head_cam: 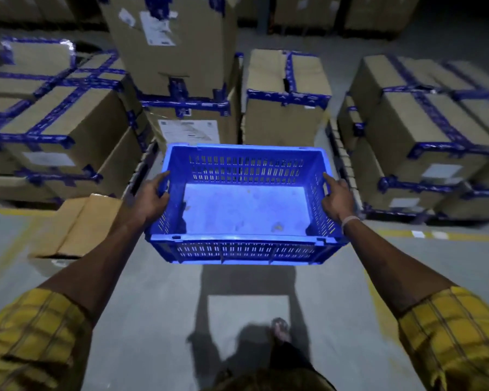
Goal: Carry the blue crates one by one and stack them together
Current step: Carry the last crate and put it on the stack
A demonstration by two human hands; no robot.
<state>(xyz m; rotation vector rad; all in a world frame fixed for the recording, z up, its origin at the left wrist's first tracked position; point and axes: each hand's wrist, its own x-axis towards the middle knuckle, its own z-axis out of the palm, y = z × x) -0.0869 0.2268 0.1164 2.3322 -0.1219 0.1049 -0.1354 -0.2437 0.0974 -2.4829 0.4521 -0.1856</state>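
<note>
- Blue plastic is filling the middle of the frame: one blue crate (244, 204) is hanging clear of the grey floor (153, 292), casting a shadow beneath it, carried out in front of the person.
- Left hand (150, 197) is gripping the crate's left short wall, fingers curled over the rim around the handle slot, thumb outside.
- Right hand (338, 197) is gripping the right short wall the same way, forefinger lying along the rim; a pale band is sitting on that wrist.
- Crate is riding empty, with only a few specks on its bottom, and roughly level, its long side facing the person.
- No other blue crate or stack is showing, so the set-down spot cannot be told.
- Judging the carry: both grips are sitting opposite each other at mid-wall, which should be keeping the load balanced; holding it level and away from the body should be helping it seat squarely on a stack.
- A loose cardboard box (76, 230) is lying at centre left and taped cartons (285, 100) are crowding the upper half, so watching the path round them seems wise.
- Writing: white paper labels are showing on several cartons, one label (189, 131) just above the crate, but the print is too blurred to read; the blue tape is carrying marks I cannot make out.
</note>
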